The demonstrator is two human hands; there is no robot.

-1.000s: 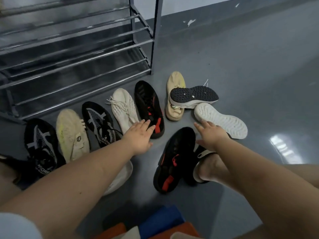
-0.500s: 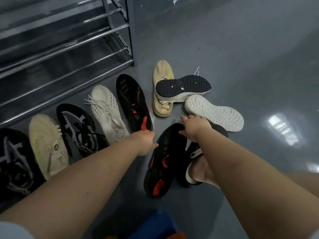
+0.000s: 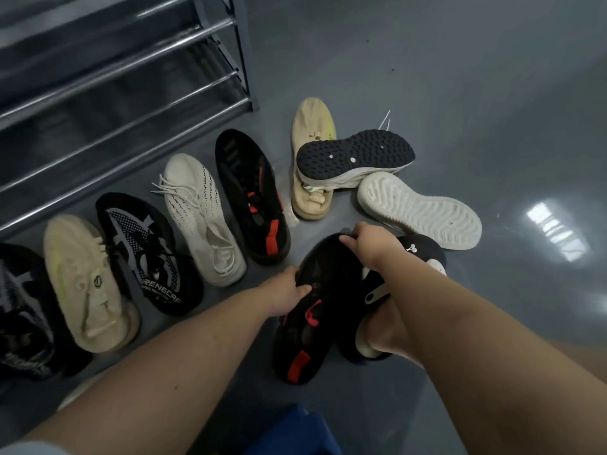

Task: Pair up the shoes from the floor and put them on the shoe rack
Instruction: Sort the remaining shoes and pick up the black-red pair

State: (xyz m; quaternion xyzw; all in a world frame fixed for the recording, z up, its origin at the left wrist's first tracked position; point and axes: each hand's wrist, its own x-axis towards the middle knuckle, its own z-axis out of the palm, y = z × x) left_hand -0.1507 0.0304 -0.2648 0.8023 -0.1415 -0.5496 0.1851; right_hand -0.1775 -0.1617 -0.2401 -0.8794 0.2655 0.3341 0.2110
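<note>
Hands both clamp one black-and-red shoe (image 3: 315, 310): left hand (image 3: 284, 295) at its nine o'clock edge, right hand (image 3: 368, 241) on its twelve o'clock toe. Nine loose shoes visible; one shoe rack (image 3: 124, 77) at ten o'clock.

Dim scene, glare patch on floor (image 3: 555, 231), blurred rack (image 3: 115, 77).

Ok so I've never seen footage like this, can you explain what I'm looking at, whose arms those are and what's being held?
The camera sits on a person's head, looking down at their own bare arms; no robot here. Both hands grasp one black shoe with red accents: the left hand holds its side, the right hand its toe end. Its match lies on the grey floor in a row with cream, white and patterned shoes. Two shoes lie sole-up. The metal shoe rack stands at upper left.
</note>
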